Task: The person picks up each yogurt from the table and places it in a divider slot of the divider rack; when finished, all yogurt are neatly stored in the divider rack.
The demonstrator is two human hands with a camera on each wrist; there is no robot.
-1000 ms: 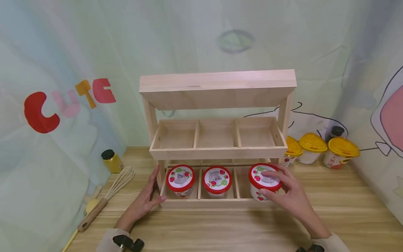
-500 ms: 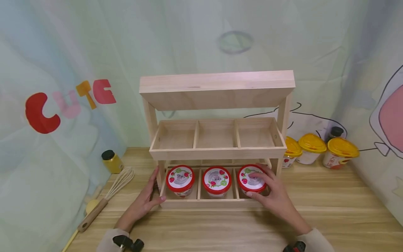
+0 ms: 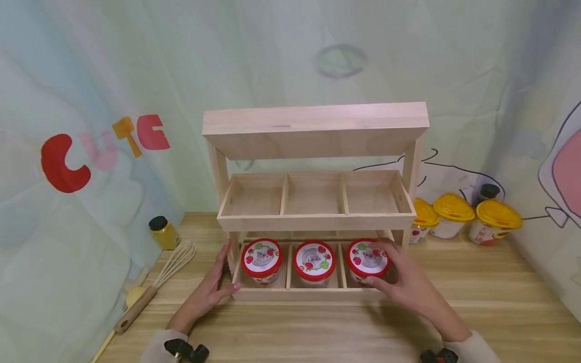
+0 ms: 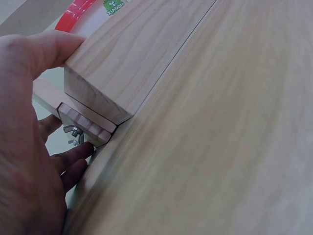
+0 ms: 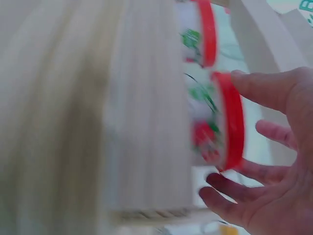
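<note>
From the head view, a wooden rack (image 3: pixel 313 201) stands at the middle of the wooden table (image 3: pixel 499 302), toward its back edge, with three red-lidded cups in the compartments of its bottom tray. The right hand (image 3: pixel 410 282) curls its fingers and thumb round the rim of the right cup (image 3: pixel 367 258), which sits in the right compartment beside the middle cup (image 3: pixel 313 260) and the left cup (image 3: pixel 260 258). The left hand (image 3: pixel 210 292) grips the tray's front left corner, thumb on the front rail and fingers up the outer side. The middle shelf's three compartments hold nothing. Bare table runs along the front edge between the two wrists; a whisk (image 3: pixel 154 285) and a small yellow jar (image 3: pixel 163 233) lie near the left edge, and three yellow-lidded cups (image 3: pixel 454 214) stand right of the rack toward the back. From the left wrist view, the thumb (image 4: pixel 46 46) presses on the top of the tray corner (image 4: pixel 102 83) and the fingers (image 4: pixel 73 156) curl beneath a wing nut (image 4: pixel 73 134), with open tabletop (image 4: pixel 220 147) stretching away. The right wrist view is blurred: the fingers (image 5: pixel 264 88) wrap the cup's red lid edge (image 5: pixel 232 122), just behind the tray's front rail (image 5: pixel 142 122).
</note>
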